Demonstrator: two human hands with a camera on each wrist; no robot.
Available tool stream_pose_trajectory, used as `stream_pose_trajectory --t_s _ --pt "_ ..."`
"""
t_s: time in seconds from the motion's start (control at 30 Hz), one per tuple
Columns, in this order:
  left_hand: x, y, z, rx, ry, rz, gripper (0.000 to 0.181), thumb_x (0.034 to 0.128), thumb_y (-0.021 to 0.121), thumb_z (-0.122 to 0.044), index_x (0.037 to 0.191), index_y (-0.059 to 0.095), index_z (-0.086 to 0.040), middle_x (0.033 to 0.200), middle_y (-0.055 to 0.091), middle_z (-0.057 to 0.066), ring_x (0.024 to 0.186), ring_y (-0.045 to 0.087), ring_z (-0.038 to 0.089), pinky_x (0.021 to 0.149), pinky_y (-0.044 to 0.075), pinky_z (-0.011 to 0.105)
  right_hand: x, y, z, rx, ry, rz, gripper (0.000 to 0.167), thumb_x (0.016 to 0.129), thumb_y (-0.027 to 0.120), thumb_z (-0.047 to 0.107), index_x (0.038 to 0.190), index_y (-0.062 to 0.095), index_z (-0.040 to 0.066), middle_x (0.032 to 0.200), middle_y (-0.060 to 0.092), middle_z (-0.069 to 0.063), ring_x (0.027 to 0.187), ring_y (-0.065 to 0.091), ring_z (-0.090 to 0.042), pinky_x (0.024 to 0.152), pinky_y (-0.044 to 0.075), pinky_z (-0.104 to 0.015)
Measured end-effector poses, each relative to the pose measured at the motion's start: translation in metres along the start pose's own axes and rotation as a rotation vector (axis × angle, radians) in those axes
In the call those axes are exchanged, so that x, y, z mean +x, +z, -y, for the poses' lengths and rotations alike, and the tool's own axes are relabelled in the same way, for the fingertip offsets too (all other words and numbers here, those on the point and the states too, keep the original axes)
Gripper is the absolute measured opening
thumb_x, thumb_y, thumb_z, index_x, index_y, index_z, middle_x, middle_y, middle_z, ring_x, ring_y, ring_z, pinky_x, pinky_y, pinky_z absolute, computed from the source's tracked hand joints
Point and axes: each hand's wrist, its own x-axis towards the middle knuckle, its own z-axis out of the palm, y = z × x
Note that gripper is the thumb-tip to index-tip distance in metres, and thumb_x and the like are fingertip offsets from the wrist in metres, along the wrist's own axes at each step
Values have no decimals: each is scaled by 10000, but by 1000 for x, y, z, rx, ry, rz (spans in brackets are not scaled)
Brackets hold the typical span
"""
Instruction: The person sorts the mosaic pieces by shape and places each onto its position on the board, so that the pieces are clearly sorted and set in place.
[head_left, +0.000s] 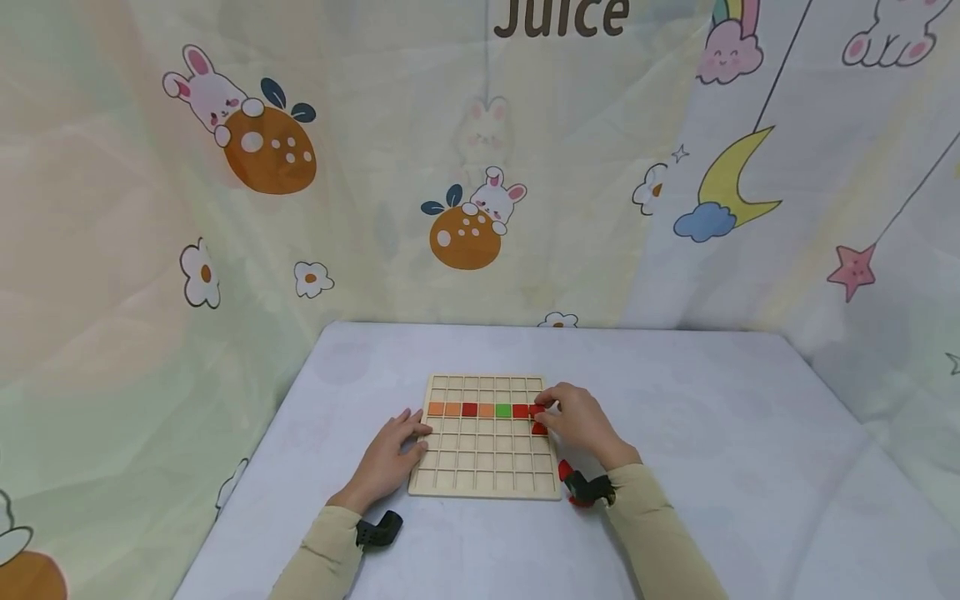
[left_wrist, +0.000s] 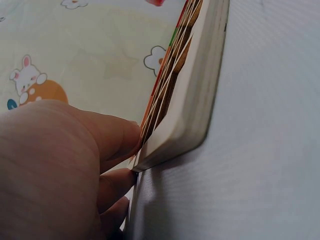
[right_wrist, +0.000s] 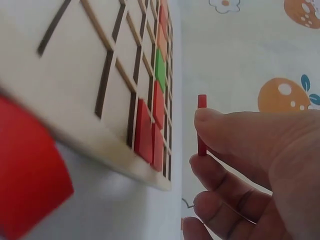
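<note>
Your right hand point(head_left: 585, 421) partly hides the right edge of the grid board point(head_left: 483, 461), pinching a red tile point(right_wrist: 202, 144) (edge-on from that wrist) above it; your left hand point(head_left: 386, 460), fingers relaxed, touches the left edge.

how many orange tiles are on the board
3. One orange tile fills the leftmost square of its row on the board, a second sits just right of it, and a third lies between a red tile and the green tile. Others may be hidden.
</note>
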Motion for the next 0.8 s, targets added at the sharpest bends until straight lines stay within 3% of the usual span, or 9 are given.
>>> stream_pose_trajectory --t_s 0.33,0.53,0.8 --pt "0 0 -1 0 3 -4 200 948 642 -174 1144 682 -191 1514 432 17 1472 239 254 1209 166 501 -1 4 9 29 -13 18 192 838 778 178 1024 751 140 1001 664 25 880 580 -184 785 537 -346" --pt "0 -1 -2 5 2 -2 208 950 638 -174 1154 680 -185 1515 431 22 1473 237 258 1208 165 503 -1 7 12 9 -26 34 220 834 788 202 1041 748 136 990 651 18 788 521 -167 676 485 -289" --pt "-1 -2 -2 2 -8 5 210 949 643 -187 1155 682 -187 1518 426 11 1473 237 252 1209 165 501 -4 12 15 -19 -5 49 209 818 805 201 1017 754 163 978 637 46 882 553 -154 793 526 -324"
